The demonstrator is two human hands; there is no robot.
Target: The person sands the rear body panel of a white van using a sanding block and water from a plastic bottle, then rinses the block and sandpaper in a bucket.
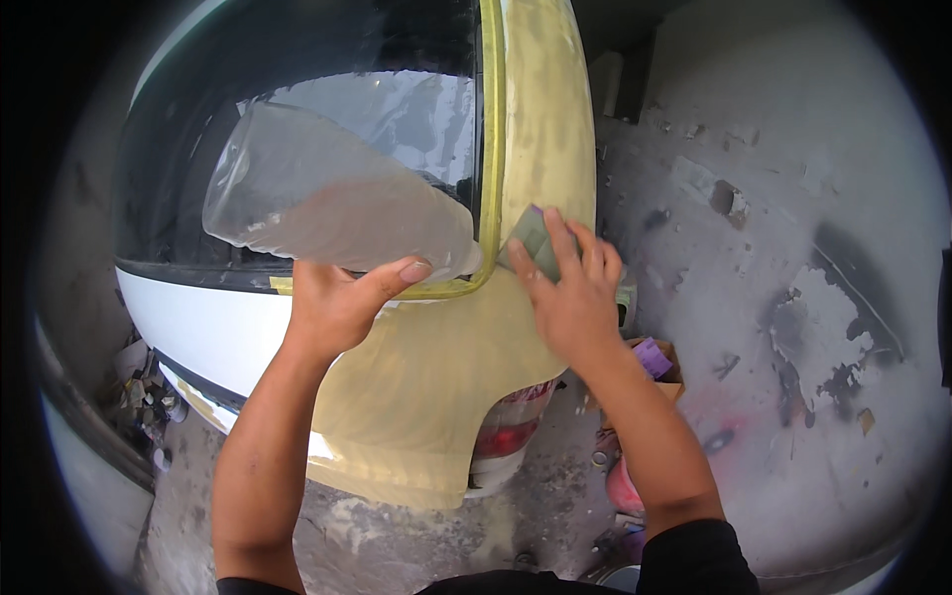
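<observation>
My left hand (342,302) grips a clear plastic bottle (327,193) tipped on its side, its neck pointing at the corner of the car's rear window (317,59). My right hand (570,288) presses a small grey-green sanding pad (531,243) flat against the yellow-primed body panel (436,377), just right of the masking tape (491,149) edging the glass. The bottle's mouth sits a few centimetres left of the pad. The rest of the car body is white (208,327).
A red tail lamp (511,426) shows below the yellow panel. A cardboard box with a purple item (656,359) and red cans (620,486) stand on the stained concrete floor (793,327) to the right. Debris lies at lower left (149,402).
</observation>
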